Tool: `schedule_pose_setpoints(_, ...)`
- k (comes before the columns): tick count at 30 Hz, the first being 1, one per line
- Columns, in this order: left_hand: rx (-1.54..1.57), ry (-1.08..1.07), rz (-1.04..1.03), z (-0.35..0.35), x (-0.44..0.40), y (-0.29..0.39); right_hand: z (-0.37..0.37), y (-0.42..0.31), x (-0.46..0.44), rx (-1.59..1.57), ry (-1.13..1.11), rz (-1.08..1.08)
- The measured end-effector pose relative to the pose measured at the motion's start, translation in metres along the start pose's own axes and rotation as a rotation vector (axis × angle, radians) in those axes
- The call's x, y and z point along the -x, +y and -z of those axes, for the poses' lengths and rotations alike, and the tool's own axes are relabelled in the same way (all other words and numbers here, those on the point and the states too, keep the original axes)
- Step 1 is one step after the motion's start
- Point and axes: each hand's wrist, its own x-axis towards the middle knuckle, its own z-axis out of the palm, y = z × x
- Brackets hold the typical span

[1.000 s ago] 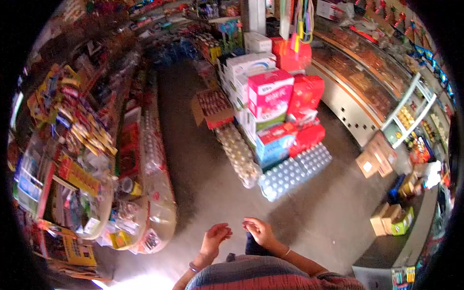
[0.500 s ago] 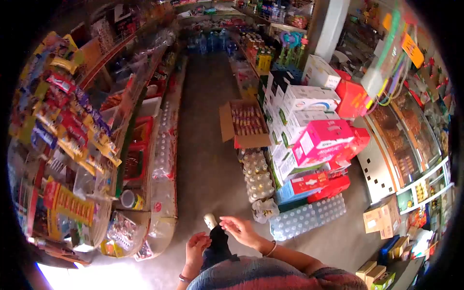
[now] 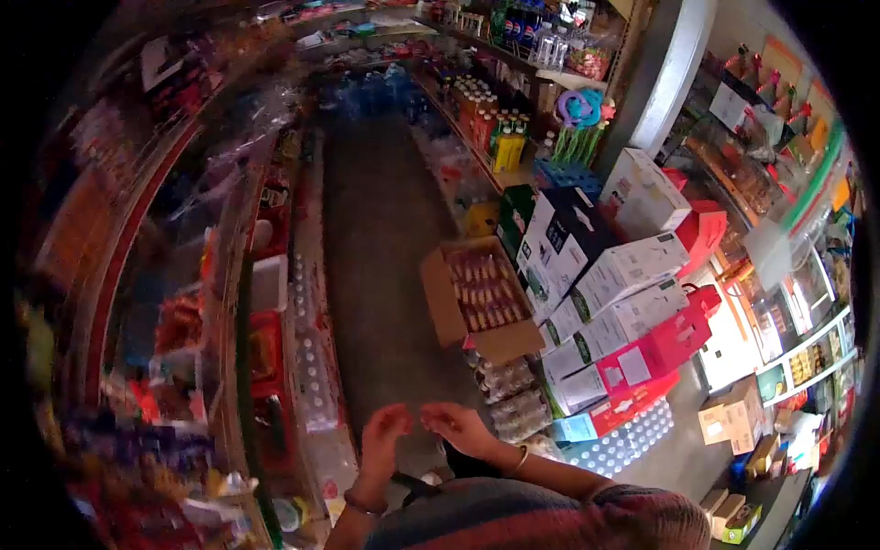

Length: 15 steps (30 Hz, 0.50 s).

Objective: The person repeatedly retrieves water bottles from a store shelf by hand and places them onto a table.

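Observation:
My left hand [image 3: 386, 434] is raised in front of my body, its fingers loosely bent and apart, with nothing visible in it. Just across from it, my right hand [image 3: 458, 429] reaches inward with loosely curved fingers, also holding nothing. The fingertips of the two hands are near each other with a small gap between. Closest to my right hand are wrapped bottle packs [image 3: 515, 403], which it does not appear to touch. Beyond them stands an open cardboard box [image 3: 438, 301] filled with rows of small wrapped packets [image 3: 483, 291].
A dark aisle floor [image 3: 374, 247] runs ahead between shelves. Stacked cartons [image 3: 632, 266] and a shrink-wrapped bottle pack [image 3: 632, 440] stand on the right. Along the left are low shelves with red trays [image 3: 266, 344] and bottles [image 3: 312, 357]. Blue bottles [image 3: 371, 96] stand at the far end.
I have moved forward up the aisle, and the view has tilted. The box and cartons appear nearer. Both hands have come up level with each other, still with nothing seen in them.

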Motion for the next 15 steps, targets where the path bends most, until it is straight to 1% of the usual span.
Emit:
schedule_pose_setpoints(3, -0.012, -0.02, -0.002, 0.007, -0.062, -0.008, 0.015, 0.01, -0.058, 0.065, -0.018, -0.087)
schedule_pose_setpoints(5, -0.046, 0.008, 0.031, 0.004, -0.107, 0.0, 0.03, 0.035, -0.105, 0.028, -0.029, -0.02)
schedule_pose_setpoints(6, -0.089, 0.039, 0.063, -0.004, -0.128, 0.017, 0.037, 0.044, -0.131, 0.005, -0.031, 0.016)
schedule_pose_setpoints(7, -0.135, 0.068, 0.088, -0.009, -0.154, 0.032, 0.044, 0.052, -0.16, 0.038, -0.039, 0.022)
schedule_pose_setpoints(9, -0.126, 0.04, 0.066, -0.01, -0.215, 0.036, 0.066, 0.061, -0.22, 0.11, -0.055, 0.03)
schedule_pose_setpoints(10, -0.128, 0.024, 0.074, -0.009, -0.236, 0.041, 0.074, 0.049, -0.243, 0.073, -0.012, 0.041)
schedule_pose_setpoints(11, -0.203, -0.006, 0.088, -0.009, -0.26, 0.048, 0.085, 0.038, -0.269, 0.039, 0.034, 0.052)
schedule_pose_setpoints(12, -0.268, -0.048, 0.09, -0.018, -0.295, 0.058, 0.102, 0.025, -0.3, 0.019, 0.088, 0.071)
schedule_pose_setpoints(13, -0.329, -0.115, 0.097, -0.039, -0.347, 0.07, 0.129, 0.016, -0.338, 0.015, 0.168, 0.072)
schedule_pose_setpoints(15, -0.251, -0.144, 0.151, -0.074, -0.39, 0.087, 0.157, 0.006, -0.367, 0.025, 0.265, 0.073)
